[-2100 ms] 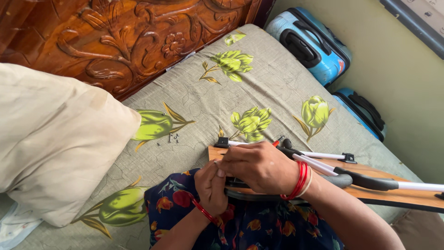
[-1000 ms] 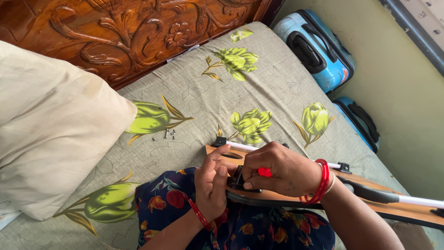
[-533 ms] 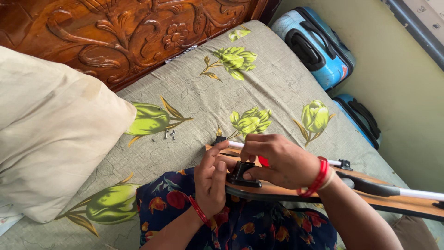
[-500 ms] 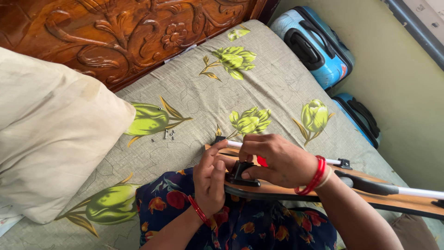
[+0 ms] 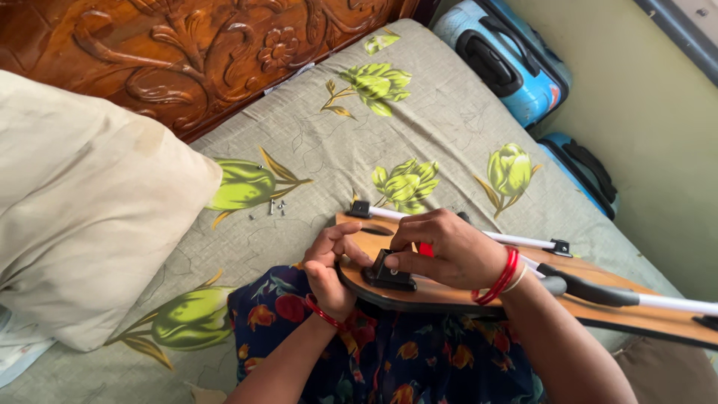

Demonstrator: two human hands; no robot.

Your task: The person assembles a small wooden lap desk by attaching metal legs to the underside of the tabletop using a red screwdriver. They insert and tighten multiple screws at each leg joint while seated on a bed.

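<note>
A brown wooden board (image 5: 441, 293) with rounded corners lies across my lap, with white metal legs (image 5: 523, 241) folded against it. My left hand (image 5: 330, 271) grips the board's near-left corner. My right hand (image 5: 447, 251) pinches a small black bracket (image 5: 390, 274) sitting on the board, and a red object (image 5: 425, 249) shows under its fingers. Several small screws (image 5: 274, 209) lie loose on the bedsheet to the left of the board.
I sit on a bed with a grey floral sheet (image 5: 419, 112). A cream pillow (image 5: 82, 209) lies at the left and a carved wooden headboard (image 5: 194, 52) behind. Two blue suitcases (image 5: 505, 60) stand between the bed and the green wall at the right.
My right hand has shifted from covering the board's end to pinching the black bracket. My left hand has stayed at the board's corner.
</note>
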